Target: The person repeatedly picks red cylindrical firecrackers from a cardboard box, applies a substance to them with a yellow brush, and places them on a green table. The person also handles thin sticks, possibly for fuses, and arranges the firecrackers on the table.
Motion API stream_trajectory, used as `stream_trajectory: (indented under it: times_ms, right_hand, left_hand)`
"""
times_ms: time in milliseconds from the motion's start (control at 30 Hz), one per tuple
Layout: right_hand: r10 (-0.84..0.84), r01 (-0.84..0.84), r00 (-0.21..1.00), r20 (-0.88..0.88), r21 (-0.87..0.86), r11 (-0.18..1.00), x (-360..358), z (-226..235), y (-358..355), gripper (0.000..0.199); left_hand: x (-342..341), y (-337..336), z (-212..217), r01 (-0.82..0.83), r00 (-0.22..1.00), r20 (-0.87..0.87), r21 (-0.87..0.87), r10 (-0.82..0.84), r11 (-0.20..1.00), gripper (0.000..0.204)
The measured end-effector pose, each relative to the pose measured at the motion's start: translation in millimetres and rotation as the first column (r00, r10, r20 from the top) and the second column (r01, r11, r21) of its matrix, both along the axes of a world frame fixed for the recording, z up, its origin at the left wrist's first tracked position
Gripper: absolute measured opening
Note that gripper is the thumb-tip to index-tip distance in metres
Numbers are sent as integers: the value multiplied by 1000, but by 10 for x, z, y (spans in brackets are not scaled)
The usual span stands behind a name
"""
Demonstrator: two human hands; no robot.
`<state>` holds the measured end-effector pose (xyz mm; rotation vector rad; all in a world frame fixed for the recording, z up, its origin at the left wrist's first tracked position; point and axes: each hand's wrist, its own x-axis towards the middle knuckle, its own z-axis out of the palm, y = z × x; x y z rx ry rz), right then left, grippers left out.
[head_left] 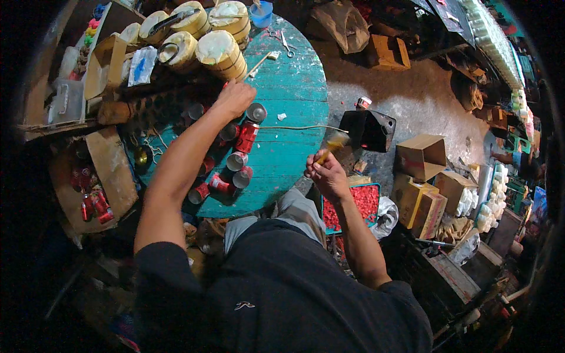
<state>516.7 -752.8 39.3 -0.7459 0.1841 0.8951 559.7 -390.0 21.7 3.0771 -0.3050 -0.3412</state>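
My right hand is closed around the yellow handle of a brush, whose head is smeared by motion; it hangs over the right edge of the round green table. My left arm stretches across the table. At its end my left hand is closed with fingers curled down, next to the drums; a bit of red shows beside it, but what it grips is mostly hidden. Just nearer stand and lie several red drink cans, among them a can on its side and another can with its silver end up.
Skin-topped wooden drums, a blue cup and scissors are at the table's far side. A thin stick overhangs its right edge. A black container, a tray of red pieces and cardboard boxes stand to the right.
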Motion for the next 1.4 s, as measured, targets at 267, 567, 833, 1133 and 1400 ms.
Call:
stream_trajectory:
  times_ms: [267, 567, 833, 1133, 1400]
  right_hand:
    - [198, -208, 978, 69, 210, 955, -41, 613, 958, 56]
    - [540, -348, 530, 654, -412, 842, -225, 863, 1381, 64]
    - [579, 34, 220, 785, -600, 800, -243, 1137, 1203, 38]
    - [582, 392, -441, 684, -436, 810, -20, 1971, 915, 49]
    - [561, 449, -742, 366, -351, 822, -112, 1856, 1331, 44]
  left_hand:
    - [-791, -404, 1368, -70, 702, -463, -802, 542, -593, 54]
    - [-1280, -528, 1004, -5, 707, -574, -588, 413, -809, 39]
    - [-1389, -512, 1224, -42, 619, -743, -355, 255, -934, 31]
    - [-1514, -510, 1349, 157, 458, -817, -314, 351, -936, 38]
    - [-1520, -667, 1114, 87, 557, -705, -476, 439, -875, 33]
